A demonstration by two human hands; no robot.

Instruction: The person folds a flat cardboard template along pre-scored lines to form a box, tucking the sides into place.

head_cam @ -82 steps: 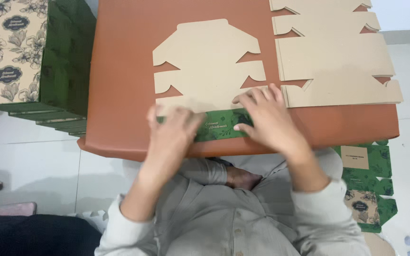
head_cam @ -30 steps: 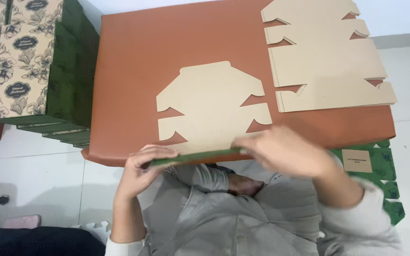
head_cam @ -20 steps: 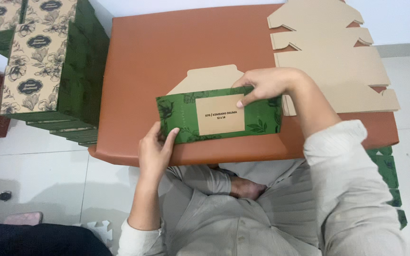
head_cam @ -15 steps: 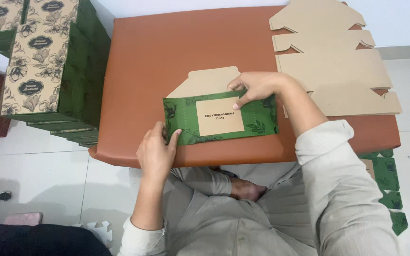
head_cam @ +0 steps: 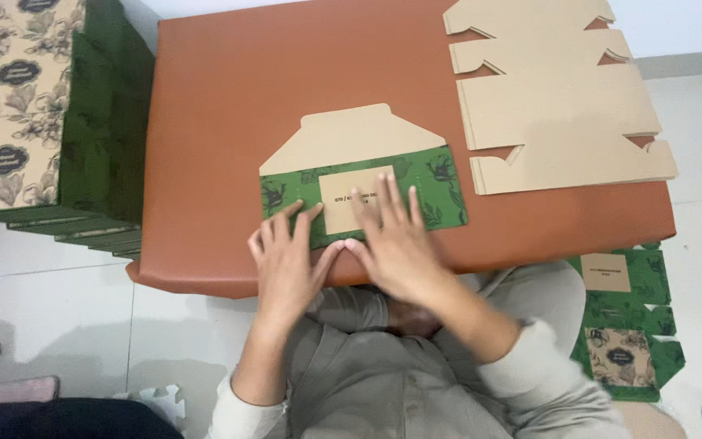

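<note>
1. Light bright, even, diffuse; source not in view.
2. Shadows soft: a faint one under the near edge of the brown table (head_cam: 205,122), darker on the floor (head_cam: 58,325) at near left.
3. No hard glare; mild sheen on the tabletop.
4. Right hand (head_cam: 396,244) slightly motion-blurred; left hand (head_cam: 286,260) sharper.
5. Corners soft.

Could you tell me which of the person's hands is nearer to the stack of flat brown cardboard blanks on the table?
Right. The right hand presses the folded green box, left of the stack; the left hand lies farther left.
</note>
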